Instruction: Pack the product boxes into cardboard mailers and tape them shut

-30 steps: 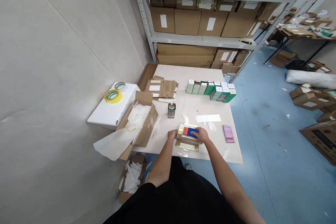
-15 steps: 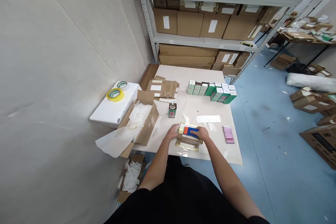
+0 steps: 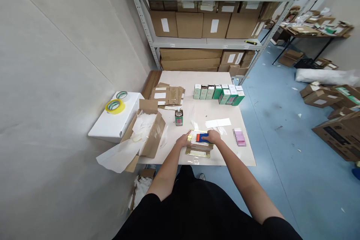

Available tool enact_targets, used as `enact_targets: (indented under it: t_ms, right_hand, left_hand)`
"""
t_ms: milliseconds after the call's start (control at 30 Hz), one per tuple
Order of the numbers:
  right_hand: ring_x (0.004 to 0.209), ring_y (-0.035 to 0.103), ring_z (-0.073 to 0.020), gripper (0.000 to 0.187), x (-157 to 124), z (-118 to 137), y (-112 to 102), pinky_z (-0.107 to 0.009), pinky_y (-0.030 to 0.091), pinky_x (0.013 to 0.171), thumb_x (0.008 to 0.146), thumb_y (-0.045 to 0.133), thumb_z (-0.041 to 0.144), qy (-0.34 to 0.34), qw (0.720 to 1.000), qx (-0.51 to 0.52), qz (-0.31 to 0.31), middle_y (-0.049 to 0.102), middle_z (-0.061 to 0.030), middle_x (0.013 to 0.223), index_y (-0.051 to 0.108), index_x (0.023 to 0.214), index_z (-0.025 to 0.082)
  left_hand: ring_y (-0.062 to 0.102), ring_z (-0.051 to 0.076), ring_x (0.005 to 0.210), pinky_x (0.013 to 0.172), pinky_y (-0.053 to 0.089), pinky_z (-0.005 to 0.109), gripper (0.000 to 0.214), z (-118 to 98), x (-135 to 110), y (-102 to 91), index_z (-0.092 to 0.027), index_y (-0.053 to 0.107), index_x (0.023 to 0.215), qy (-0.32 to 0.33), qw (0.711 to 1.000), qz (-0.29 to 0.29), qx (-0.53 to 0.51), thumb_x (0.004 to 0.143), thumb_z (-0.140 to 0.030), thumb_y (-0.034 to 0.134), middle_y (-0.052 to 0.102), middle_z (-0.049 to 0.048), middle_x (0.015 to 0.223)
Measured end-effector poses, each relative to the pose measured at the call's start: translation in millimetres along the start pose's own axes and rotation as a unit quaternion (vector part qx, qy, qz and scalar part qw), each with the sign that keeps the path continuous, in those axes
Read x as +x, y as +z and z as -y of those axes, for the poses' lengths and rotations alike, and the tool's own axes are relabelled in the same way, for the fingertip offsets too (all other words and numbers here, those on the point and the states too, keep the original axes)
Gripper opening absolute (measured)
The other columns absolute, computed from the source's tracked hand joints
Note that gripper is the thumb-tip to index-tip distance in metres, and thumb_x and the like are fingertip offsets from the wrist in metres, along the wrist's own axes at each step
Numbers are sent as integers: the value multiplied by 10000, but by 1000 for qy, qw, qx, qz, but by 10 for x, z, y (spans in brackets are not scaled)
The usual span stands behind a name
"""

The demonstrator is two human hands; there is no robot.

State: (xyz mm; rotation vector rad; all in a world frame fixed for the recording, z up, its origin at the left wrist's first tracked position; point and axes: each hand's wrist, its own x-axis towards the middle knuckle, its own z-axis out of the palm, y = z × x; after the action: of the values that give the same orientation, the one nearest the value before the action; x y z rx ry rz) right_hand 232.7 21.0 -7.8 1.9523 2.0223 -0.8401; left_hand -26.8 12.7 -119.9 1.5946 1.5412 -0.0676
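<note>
On the near part of the white table lies a flat gold box. A blue and red tool sits on top of it. My right hand is closed over the tool's right end and presses it onto the box. My left hand rests against the box's left edge, fingers curled on it.
A small green tin and a white paper slip lie beyond the box, a pink item to its right. Several green cartons and flattened cardboard sit further back. An open cardboard box and tape rolls are left; shelving behind.
My hands have stayed on the gold box and the tool, the right hand shifting slightly toward the tool's right end. The camera has turned a little to the right.
</note>
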Motion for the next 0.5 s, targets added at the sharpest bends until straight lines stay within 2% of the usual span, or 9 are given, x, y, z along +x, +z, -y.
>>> enact_targets:
  t_ms: [200,400,500]
  right_hand:
    - [922,708,-260,550,-206,-567,-125,-268,427,631,793,706,700,13,1000,-17,-18,765,-130,1035,742,988,188]
    - [895,704,-267,550,-389,-1264,-191,-277,406,595,790,705,708,67,997,-15,-29,758,-129,977,720,946,181]
    - [861,702,-260,556,-463,-1504,-180,-278,407,598,764,733,717,101,994,8,-30,750,-114,921,707,927,186]
  left_hand:
    - [552,347,1353,1032,449,355,1205,-15,12,-29,-315,190,1659,14,1000,3,-3,654,-462,839,528,111,1543]
    - [515,357,1398,1073,430,372,1183,9,11,-47,-304,198,1659,23,999,7,-36,671,-427,836,448,98,1624]
    - [485,350,1429,1102,415,367,1203,19,18,-47,-308,209,1656,32,997,1,-66,643,-387,853,408,89,1651]
